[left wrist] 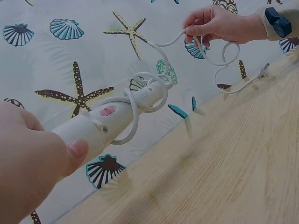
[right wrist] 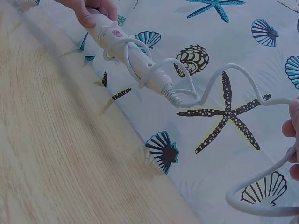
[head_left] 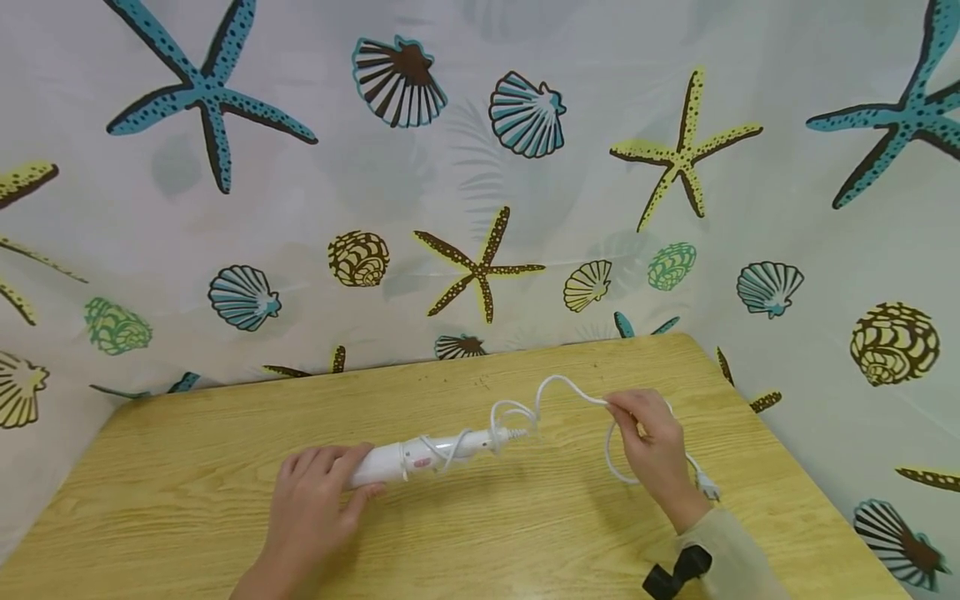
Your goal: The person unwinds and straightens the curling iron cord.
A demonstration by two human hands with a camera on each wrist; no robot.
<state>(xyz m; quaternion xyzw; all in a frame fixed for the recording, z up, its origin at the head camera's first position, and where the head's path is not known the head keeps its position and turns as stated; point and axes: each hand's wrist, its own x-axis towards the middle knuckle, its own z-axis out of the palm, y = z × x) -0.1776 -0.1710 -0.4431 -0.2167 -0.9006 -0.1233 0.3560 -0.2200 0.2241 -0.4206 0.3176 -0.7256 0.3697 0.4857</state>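
Clock: read from above, 12 o'clock away from the person.
Wrist device (head_left: 677,573): dark, on the right arm, at 6 o'clock from the right hand (head_left: 651,442).
Sleeve (head_left: 731,554): beige, at 5 o'clock from that same hand.
Left hand (head_left: 315,500): wrapped round the wide end of the white appliance (head_left: 381,465), thumb along its near side.
Plug (head_left: 707,486): at 4 o'clock from the right hand; contact with the wood cannot be told.
Appliance: over the middle of the table (head_left: 480,542), at 2 o'clock from the left hand, narrow end towards 3 o'clock; a pink oval (left wrist: 108,111) marks its side.
Cord (right wrist: 261,210): white, coiled loosely round the narrow half, arching to the right hand, then looping on to the plug.
Right hand: at 3 o'clock from the appliance, thumb and fingers pinching the cord.
Cloth (head_left: 585,200): at 12 o'clock beyond the table, with starfish prints (head_left: 482,269) and shell prints (head_left: 527,114).
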